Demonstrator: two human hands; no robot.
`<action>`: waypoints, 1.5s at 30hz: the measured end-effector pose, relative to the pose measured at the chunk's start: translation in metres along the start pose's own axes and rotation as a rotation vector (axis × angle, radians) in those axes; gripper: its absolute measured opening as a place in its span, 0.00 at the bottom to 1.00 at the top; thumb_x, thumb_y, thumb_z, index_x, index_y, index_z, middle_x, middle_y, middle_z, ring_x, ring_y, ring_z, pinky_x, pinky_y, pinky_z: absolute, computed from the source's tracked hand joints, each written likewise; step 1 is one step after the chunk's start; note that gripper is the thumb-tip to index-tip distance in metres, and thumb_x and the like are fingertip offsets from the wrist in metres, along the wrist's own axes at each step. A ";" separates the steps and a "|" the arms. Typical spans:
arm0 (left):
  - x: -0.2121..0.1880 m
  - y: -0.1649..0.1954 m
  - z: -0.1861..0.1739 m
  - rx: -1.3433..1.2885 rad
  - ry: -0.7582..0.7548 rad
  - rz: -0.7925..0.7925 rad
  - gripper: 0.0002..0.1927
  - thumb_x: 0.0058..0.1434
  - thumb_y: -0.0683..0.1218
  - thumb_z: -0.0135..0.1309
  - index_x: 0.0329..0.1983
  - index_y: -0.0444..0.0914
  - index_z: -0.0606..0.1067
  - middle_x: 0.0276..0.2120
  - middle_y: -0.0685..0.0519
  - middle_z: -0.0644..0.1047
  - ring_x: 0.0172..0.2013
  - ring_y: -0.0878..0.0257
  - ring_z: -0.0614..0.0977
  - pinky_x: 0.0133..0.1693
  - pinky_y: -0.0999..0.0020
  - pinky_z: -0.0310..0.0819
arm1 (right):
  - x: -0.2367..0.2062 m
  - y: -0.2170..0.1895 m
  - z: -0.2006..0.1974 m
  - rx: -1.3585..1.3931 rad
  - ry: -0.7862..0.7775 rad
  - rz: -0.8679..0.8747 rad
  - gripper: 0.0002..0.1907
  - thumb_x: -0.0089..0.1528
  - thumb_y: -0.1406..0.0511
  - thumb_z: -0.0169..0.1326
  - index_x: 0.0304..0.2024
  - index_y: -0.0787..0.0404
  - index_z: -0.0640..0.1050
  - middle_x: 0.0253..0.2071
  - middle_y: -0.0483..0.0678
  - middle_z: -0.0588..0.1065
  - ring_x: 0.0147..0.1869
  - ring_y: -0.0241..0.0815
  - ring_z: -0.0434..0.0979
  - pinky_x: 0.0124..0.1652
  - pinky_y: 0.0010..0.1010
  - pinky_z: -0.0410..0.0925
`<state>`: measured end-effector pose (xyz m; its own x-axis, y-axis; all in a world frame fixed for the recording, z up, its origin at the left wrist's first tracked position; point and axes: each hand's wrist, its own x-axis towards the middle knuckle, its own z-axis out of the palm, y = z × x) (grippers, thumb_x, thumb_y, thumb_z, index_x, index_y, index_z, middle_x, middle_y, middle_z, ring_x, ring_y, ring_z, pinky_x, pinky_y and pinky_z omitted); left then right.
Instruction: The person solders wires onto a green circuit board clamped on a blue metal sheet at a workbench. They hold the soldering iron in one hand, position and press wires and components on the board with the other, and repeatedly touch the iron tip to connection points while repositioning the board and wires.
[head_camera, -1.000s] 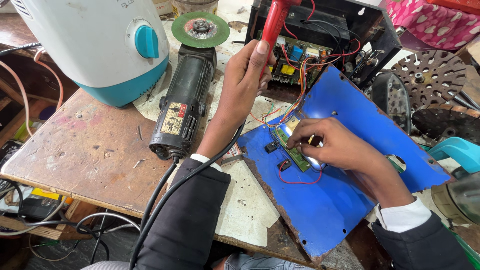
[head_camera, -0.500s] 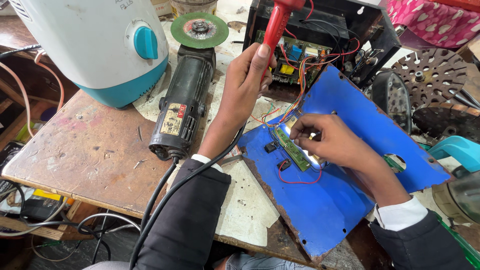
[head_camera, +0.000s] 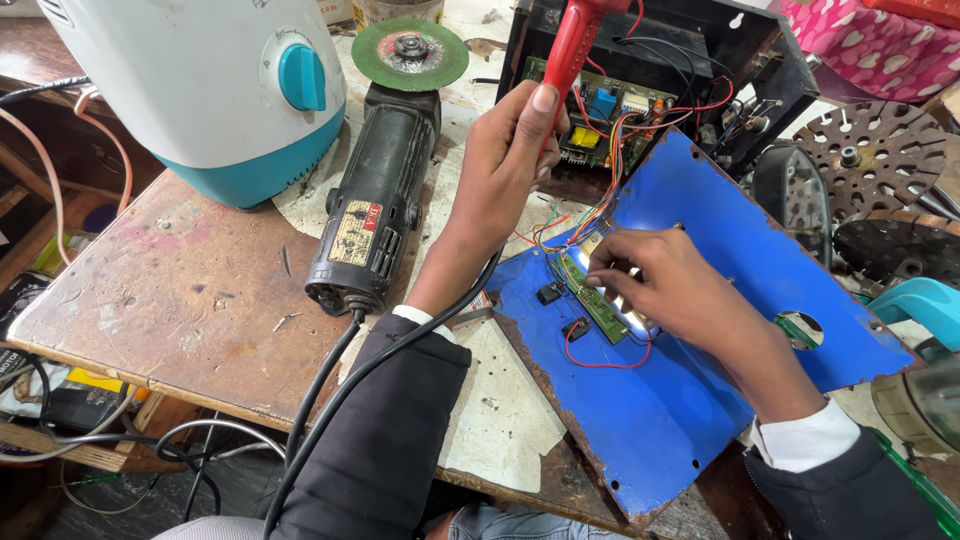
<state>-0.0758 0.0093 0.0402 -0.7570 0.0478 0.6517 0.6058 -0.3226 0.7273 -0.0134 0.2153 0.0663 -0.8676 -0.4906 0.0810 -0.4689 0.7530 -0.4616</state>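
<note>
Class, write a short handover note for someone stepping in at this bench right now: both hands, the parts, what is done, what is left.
Left hand grips a red-handled tool, raised over the open black case.
Right hand rests fingertips on the narrow green circuit strip on the blue metal panel.
Done: panel is off the case, coloured wires attached.
Left: the work on the strip; panel back on.
</note>
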 end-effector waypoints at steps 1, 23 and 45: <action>0.000 0.000 0.000 0.001 0.003 0.001 0.23 0.78 0.59 0.40 0.38 0.35 0.70 0.23 0.61 0.63 0.25 0.74 0.65 0.26 0.75 0.56 | -0.001 0.000 -0.001 0.000 -0.009 0.016 0.07 0.60 0.68 0.55 0.39 0.63 0.80 0.28 0.49 0.80 0.29 0.42 0.84 0.32 0.34 0.73; -0.001 -0.002 0.001 -0.019 0.024 -0.008 0.23 0.78 0.59 0.40 0.38 0.36 0.69 0.24 0.61 0.64 0.25 0.74 0.66 0.26 0.75 0.58 | -0.006 0.002 0.005 -0.219 0.067 -0.375 0.07 0.56 0.68 0.62 0.32 0.66 0.78 0.32 0.54 0.77 0.35 0.58 0.79 0.35 0.45 0.70; -0.003 -0.005 0.002 0.037 0.031 0.016 0.24 0.78 0.59 0.41 0.36 0.36 0.69 0.24 0.61 0.64 0.25 0.74 0.65 0.27 0.75 0.57 | -0.007 -0.001 0.007 -0.483 0.030 -0.409 0.04 0.56 0.72 0.55 0.33 0.63 0.79 0.35 0.54 0.77 0.37 0.58 0.80 0.35 0.46 0.72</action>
<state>-0.0759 0.0123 0.0354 -0.7543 0.0132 0.6564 0.6259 -0.2877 0.7249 -0.0058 0.2148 0.0598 -0.6038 -0.7730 0.1948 -0.7789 0.6241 0.0623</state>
